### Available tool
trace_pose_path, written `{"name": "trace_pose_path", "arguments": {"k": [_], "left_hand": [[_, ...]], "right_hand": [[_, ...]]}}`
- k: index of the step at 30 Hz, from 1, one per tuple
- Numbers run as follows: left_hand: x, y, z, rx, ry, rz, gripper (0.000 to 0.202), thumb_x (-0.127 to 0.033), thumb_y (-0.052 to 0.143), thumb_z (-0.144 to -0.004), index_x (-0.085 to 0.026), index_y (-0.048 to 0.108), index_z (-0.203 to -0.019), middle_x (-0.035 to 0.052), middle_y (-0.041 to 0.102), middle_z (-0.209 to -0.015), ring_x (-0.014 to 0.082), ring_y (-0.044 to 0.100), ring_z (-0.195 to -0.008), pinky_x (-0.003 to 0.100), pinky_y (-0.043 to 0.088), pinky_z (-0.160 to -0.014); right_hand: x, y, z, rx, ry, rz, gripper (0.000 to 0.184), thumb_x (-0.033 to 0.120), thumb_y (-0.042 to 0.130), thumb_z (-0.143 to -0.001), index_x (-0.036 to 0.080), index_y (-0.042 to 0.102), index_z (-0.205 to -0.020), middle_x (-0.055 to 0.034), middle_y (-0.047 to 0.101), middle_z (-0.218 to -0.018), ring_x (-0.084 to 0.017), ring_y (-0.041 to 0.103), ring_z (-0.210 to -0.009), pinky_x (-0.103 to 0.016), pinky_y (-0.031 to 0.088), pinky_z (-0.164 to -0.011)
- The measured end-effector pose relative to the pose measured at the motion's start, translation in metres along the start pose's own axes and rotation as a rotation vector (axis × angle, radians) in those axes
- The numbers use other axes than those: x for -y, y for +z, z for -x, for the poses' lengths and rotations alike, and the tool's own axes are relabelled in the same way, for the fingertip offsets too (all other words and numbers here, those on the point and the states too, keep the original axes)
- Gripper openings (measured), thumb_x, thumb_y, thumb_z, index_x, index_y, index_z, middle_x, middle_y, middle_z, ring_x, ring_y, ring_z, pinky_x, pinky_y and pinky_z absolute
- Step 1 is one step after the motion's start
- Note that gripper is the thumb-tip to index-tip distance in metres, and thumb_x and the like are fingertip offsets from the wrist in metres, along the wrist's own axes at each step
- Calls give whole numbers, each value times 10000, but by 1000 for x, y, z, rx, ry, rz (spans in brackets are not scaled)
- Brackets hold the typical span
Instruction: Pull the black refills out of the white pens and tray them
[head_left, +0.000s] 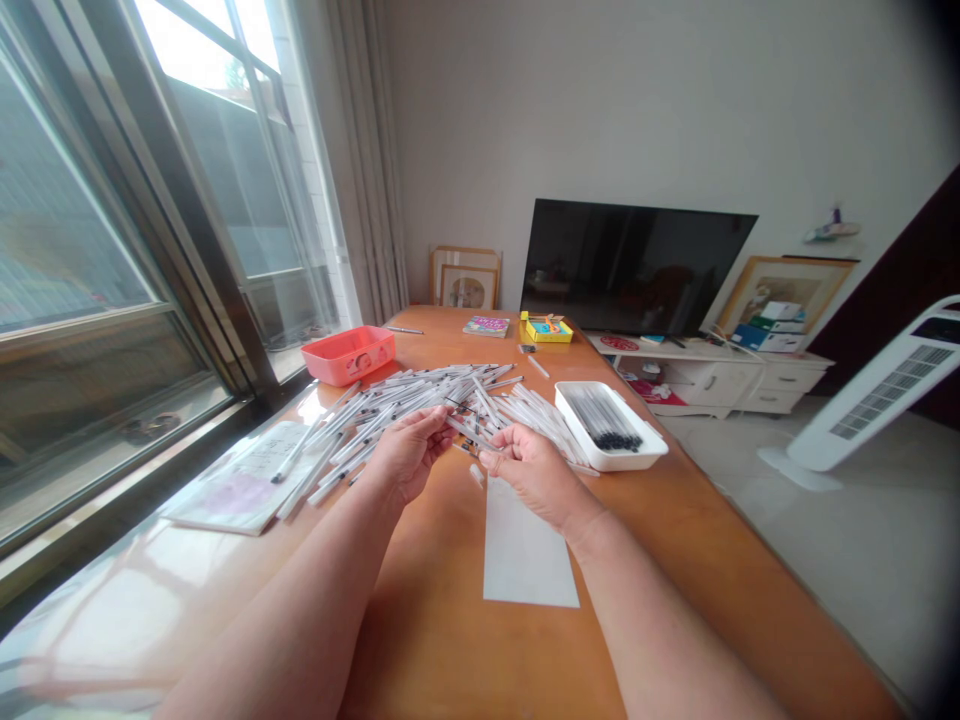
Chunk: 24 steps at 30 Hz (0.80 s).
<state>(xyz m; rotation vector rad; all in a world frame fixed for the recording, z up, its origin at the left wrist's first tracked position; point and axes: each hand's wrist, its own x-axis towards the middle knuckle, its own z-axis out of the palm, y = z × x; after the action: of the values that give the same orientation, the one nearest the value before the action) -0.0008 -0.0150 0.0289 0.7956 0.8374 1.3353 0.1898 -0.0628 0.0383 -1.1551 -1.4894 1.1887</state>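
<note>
Head-camera view of a person working at a long orange wooden table (pixel 480 660) beside a window. The left hand (pixel 409 455) is curling around one thin white pen barrel (pixel 469 432), and the right hand (pixel 534 475) is pinching the same barrel's far end between thumb and fingers, so both hands are grasping it above the table. Directly beyond the hands, a loose heap of similar white pen barrels (pixel 420 415) is lying across the tabletop, its pieces crossing at many angles. A white rectangular tray (pixel 609 428) is sitting at the heap's right edge, holding black-tipped refills (pixel 604 420) in a tight row. A coral-pink plastic box (pixel 349 355) is standing beyond the heap near the window, and a stack of printed papers (pixel 240 478) is lying to its near left. A white sheet (pixel 523 545) is lying flat beneath the right hand. At the table's far end, a small book (pixel 486 326) and a yellow box (pixel 547 330) are resting side by side. Behind them, a dark flat-screen television (pixel 637 265) is standing above a low white cabinet (pixel 712 375), framed pictures (pixel 465 278) are leaning against the wall, and a white tower fan (pixel 874 390) is standing on the pale tiled floor (pixel 825 580).
</note>
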Motion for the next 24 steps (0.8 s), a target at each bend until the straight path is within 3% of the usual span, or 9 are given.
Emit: {"name": "trace_pose_path", "arguments": {"k": [5, 12, 17, 21, 24], "left_hand": [[-2, 0, 0, 67, -43, 47, 176, -210, 769, -810, -144, 746, -971, 98, 753, -1005, 136, 678, -815, 238, 547, -762], [-8, 2, 5, 182, -56, 93, 281, -233, 739, -850, -173, 726, -1124, 106, 739, -1139, 175, 698, -984, 281, 554, -892], [-5, 0, 2, 117, -34, 83, 270, -228, 753, -836, -159, 728, -1096, 112, 752, -1095, 157, 709, -922, 261, 555, -867], [-2, -2, -2, 51, -17, 78, 266, -224, 755, -832, -153, 730, -1087, 108, 756, -1066, 137, 705, -854, 243, 556, -821], [-3, -1, 0, 59, -30, 79, 251, -217, 743, -842, -148, 730, -1083, 111, 752, -1076, 138, 702, -870, 239, 553, -826]], "right_hand": [[-4, -3, -2, -39, 30, 63, 295, 435, 595, -881, 180, 614, -734, 2, 633, -669, -121, 495, -616, -266, 366, -624], [-4, -5, -2, 89, 126, -126, 427, 555, 550, -913, 150, 645, -820, -27, 607, -566, -125, 489, -553, -260, 341, -562], [-1, -5, -1, 83, 121, -147, 445, 593, 581, -885, 154, 634, -841, -47, 652, -624, -127, 493, -575, -264, 356, -577], [-2, -4, 0, 60, 77, -99, 305, 478, 687, -832, 189, 603, -885, -14, 690, -702, -122, 514, -623, -263, 369, -630], [-2, -4, 0, 22, 55, -47, 243, 416, 681, -835, 193, 588, -810, 11, 665, -675, -117, 514, -619, -264, 363, -640]]}}
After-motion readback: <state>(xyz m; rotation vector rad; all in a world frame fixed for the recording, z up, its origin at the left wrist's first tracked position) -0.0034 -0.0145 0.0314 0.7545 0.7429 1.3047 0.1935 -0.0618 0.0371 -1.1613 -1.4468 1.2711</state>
